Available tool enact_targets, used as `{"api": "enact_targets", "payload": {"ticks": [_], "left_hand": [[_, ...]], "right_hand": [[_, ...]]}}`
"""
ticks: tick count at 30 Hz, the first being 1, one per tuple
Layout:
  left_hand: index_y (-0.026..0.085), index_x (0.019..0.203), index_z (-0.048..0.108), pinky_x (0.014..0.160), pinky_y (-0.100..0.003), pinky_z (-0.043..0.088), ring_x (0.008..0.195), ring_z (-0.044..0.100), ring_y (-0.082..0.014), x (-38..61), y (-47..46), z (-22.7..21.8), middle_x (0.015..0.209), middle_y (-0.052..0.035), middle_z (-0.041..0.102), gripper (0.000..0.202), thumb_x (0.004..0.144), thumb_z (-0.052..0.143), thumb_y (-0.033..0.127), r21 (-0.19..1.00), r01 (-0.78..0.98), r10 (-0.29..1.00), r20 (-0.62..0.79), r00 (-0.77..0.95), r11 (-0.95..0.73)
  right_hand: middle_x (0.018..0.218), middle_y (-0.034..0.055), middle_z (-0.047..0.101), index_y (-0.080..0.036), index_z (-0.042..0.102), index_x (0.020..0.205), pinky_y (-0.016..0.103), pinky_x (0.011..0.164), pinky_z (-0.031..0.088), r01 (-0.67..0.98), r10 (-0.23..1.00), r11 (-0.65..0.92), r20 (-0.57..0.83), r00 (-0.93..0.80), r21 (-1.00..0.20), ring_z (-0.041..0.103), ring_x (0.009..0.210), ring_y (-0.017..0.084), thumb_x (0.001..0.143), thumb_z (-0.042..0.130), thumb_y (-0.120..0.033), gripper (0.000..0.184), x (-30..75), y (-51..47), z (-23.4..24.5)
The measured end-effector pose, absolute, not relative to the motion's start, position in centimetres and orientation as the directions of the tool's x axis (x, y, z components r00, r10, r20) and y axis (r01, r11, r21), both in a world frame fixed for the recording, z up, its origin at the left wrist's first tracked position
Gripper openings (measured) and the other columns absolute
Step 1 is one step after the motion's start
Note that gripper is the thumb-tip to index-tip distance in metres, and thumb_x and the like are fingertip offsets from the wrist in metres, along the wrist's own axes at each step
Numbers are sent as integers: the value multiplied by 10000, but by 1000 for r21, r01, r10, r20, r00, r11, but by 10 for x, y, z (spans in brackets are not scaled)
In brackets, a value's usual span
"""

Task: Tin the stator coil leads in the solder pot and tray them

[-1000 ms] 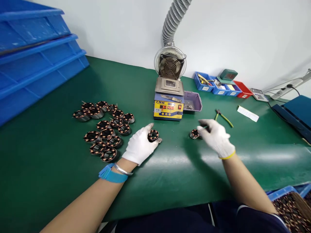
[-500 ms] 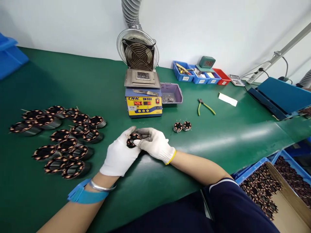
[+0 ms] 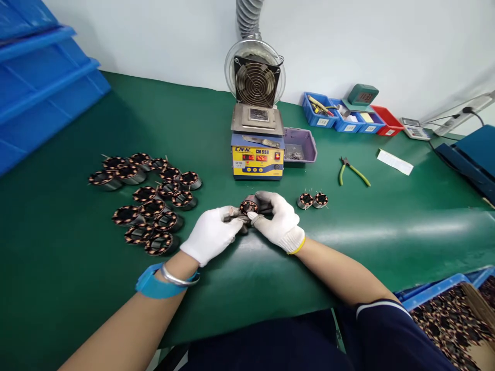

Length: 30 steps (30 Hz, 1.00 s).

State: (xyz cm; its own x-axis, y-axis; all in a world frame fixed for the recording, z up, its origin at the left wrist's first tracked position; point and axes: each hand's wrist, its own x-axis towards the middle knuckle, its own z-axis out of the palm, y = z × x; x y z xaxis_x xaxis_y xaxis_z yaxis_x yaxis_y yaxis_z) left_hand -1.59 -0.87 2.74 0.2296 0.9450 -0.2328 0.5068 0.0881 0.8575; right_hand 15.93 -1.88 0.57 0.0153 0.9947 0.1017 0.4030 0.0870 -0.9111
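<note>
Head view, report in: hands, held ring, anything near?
Right hand: grip on held ring, ring tilted. Left hand: fingers at it, contact unclear. Nearby: two rings to the right, machine beyond hands.

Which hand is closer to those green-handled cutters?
Right. The cutters lie beyond the right hand, off to its right; the left hand is farther away, on the right hand's other side.

A white wall [image 3: 348,46] is rising beyond the green tabletop [image 3: 240,288], where reflected light [image 3: 406,234] is gleaming at right
</note>
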Motion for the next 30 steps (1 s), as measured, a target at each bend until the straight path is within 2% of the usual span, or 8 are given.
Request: {"api": "enact_targets", "payload": {"ticks": [3,6,9,12,18,21,25,30], "left_hand": [[163,741,625,365,-227,333,387,469,-118,-40,-1,39,520,-6,598,211,710,610,371,958,155,884,-283,373,241],[161,813,611,395,-224,347,469,527,-134,-47,1,40,614,-32,627,353,757,562,506,982,-105,968,-133,213,158],[151,894,610,494,-232,417,613,582,-146,-32,-4,35,753,-56,658,399,802,557,536,995,83,986,-71,153,58],[155,724,590,517,-218,405,567,520,-109,-17,-11,36,641,-10,599,257,790,629,400,960,279,986,-82,144,39],[184,731,538,398,-198,319,486,492,-97,-33,-6,48,592,23,546,189,733,649,337,969,-242,992,-73,-100,47],[160,880,599,424,-216,389,560,576,-134,-24,-10,40,707,-22,641,333,680,716,400,986,-38,981,-160,111,165],[135,717,606,435,-211,393,466,518,-102,-8,-18,37,592,-21,621,242,744,666,368,954,212,922,-268,281,212],[177,693,545,441,-179,387,478,492,-73,-32,-11,49,593,29,560,188,713,684,302,960,-257,993,-121,-11,114]], "right_hand": [[984,40,699,-197,597,1135,296,774,591,324,990,53,91,104,-945,686,814,155,707,720,-301,457,155,-15,5],[951,57,706,-176,603,1103,301,725,597,249,989,20,55,137,-968,683,769,157,688,746,-306,458,152,-15,7],[941,57,706,-177,595,1111,314,734,597,197,994,38,58,94,-980,683,775,160,682,753,-304,474,151,-16,5],[944,58,704,-179,587,1118,331,759,595,159,997,51,59,46,-986,681,795,165,682,752,-298,481,152,-16,0],[888,51,698,-180,574,1078,308,647,593,5,995,-34,-33,97,-999,659,724,159,655,752,-308,476,149,-12,3],[929,58,696,-187,569,1085,310,649,593,-15,994,-4,-6,113,-1000,663,745,165,658,744,-310,477,147,-13,5],[967,60,695,-192,575,1106,347,764,587,86,989,80,90,119,-993,670,792,170,678,739,-305,473,149,-15,2],[938,60,696,-190,567,1104,358,740,588,106,982,89,105,159,-990,667,771,175,682,739,-332,477,151,-13,2]]}}
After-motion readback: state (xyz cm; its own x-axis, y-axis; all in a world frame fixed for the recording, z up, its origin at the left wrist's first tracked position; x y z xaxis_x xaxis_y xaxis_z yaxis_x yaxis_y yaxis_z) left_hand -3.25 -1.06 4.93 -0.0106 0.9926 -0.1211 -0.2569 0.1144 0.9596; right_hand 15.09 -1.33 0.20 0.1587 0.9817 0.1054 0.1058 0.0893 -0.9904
